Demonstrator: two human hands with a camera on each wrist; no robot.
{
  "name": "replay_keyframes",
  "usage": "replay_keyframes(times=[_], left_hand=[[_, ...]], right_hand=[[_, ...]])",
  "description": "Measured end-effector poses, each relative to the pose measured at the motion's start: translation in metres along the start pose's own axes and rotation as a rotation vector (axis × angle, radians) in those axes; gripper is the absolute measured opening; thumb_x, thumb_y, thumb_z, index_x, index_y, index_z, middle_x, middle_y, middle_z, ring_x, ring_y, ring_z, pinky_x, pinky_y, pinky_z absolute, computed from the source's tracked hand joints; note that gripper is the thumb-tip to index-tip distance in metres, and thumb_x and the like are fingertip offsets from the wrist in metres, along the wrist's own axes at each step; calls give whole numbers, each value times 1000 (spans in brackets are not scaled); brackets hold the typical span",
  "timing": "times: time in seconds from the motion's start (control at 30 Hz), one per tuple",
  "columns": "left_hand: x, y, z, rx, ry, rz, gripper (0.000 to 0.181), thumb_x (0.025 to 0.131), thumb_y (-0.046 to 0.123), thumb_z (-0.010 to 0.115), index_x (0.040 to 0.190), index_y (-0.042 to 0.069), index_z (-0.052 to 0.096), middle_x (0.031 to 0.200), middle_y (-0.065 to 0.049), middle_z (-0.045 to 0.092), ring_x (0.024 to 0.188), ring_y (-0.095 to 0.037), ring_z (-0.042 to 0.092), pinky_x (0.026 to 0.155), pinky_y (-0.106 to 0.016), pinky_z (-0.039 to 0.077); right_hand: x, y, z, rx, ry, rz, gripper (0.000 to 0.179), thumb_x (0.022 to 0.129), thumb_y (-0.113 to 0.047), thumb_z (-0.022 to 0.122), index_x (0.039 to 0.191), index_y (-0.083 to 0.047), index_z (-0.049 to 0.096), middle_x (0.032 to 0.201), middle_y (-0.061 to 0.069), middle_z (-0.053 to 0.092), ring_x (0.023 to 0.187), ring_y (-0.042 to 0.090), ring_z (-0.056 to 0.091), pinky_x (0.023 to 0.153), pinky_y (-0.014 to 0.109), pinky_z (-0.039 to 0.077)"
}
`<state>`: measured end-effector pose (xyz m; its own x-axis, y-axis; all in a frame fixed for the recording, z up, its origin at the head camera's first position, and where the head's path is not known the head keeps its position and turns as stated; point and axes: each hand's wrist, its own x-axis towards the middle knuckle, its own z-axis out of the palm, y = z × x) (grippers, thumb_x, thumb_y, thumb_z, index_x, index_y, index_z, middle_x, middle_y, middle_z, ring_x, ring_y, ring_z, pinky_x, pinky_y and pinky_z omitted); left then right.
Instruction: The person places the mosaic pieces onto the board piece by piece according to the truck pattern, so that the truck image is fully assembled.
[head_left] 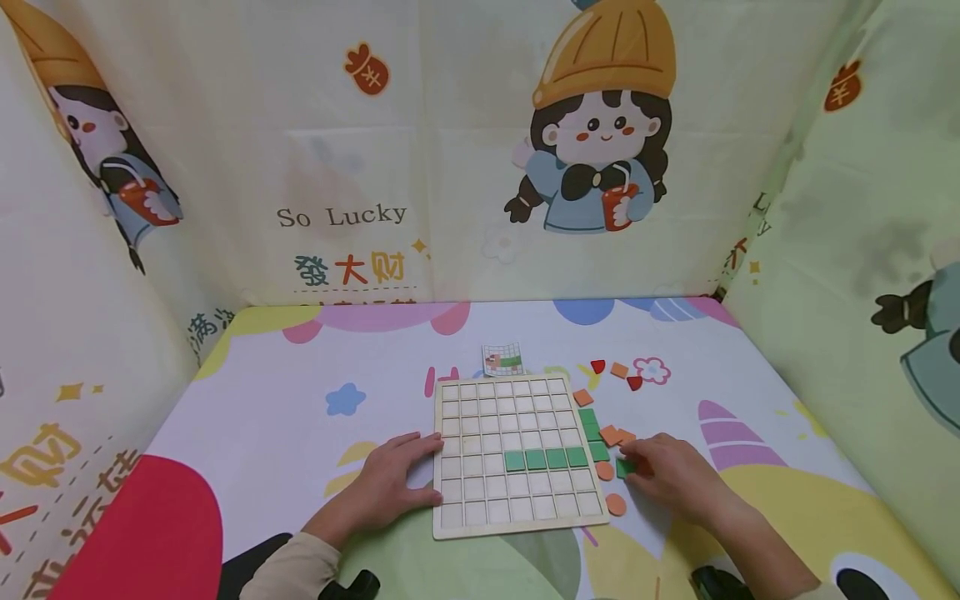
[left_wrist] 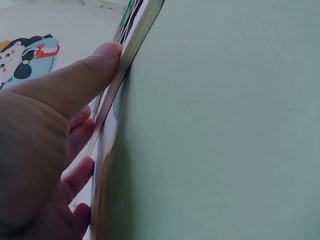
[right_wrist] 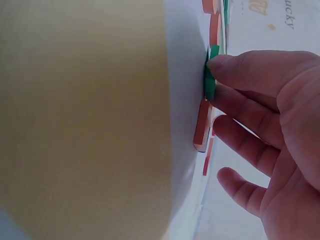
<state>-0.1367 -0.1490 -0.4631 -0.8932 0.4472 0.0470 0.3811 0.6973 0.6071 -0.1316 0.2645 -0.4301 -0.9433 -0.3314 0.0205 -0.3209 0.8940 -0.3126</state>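
A wooden grid board lies on the table, with a row of several green tiles in its cells. My left hand rests at the board's left edge, thumb and fingers spread and touching its side; the left wrist view shows the thumb against the rim. Right of the board, my right hand pinches a green square tile between thumb and index finger, close over the tablecloth. In the right wrist view this green tile is seen nearly edge-on, with the other fingers held apart from it.
Loose green tiles, orange squares and orange discs lie along the board's right edge. Red pieces sit farther back. Behind the board is a small pattern card. Printed cloth walls enclose the table.
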Motion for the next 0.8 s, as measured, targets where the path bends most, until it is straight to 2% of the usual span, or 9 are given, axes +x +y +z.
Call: replay_keyframes(times=[0.2, 0.4, 0.57, 0.8], left_hand=[[0, 1, 0, -2, -7, -5, 69, 82, 37, 83, 139, 8, 58, 147, -3, 53, 138, -39, 39, 108, -61, 31], [0, 1, -1, 4, -4, 2, 68, 82, 36, 83, 138, 8, 58, 146, -3, 53, 137, -40, 39, 107, -62, 31], [0, 1, 0, 4, -5, -1, 68, 81, 37, 83, 138, 8, 59, 146, -3, 53, 137, -39, 39, 107, -62, 31], [1, 0, 0, 1, -9, -13, 68, 81, 38, 83, 138, 10, 59, 147, -2, 53, 138, -39, 39, 107, -62, 30]], right_hand=[[3, -3, -4, 31, 12, 0, 30, 82, -15, 82, 111, -8, 74, 100, -2, 69, 92, 22, 60, 83, 45, 53], [12, -14, -7, 38, 68, -76, 30, 85, -17, 80, 112, -7, 74, 103, -2, 70, 94, 21, 62, 82, 42, 55], [24, -23, -7, 59, 54, -119, 24, 87, -15, 78, 109, -8, 73, 102, -2, 71, 98, 24, 62, 87, 47, 53], [41, -37, -4, 51, 27, -130, 24, 86, -14, 77, 109, -8, 73, 100, -2, 69, 98, 25, 61, 86, 46, 53]])
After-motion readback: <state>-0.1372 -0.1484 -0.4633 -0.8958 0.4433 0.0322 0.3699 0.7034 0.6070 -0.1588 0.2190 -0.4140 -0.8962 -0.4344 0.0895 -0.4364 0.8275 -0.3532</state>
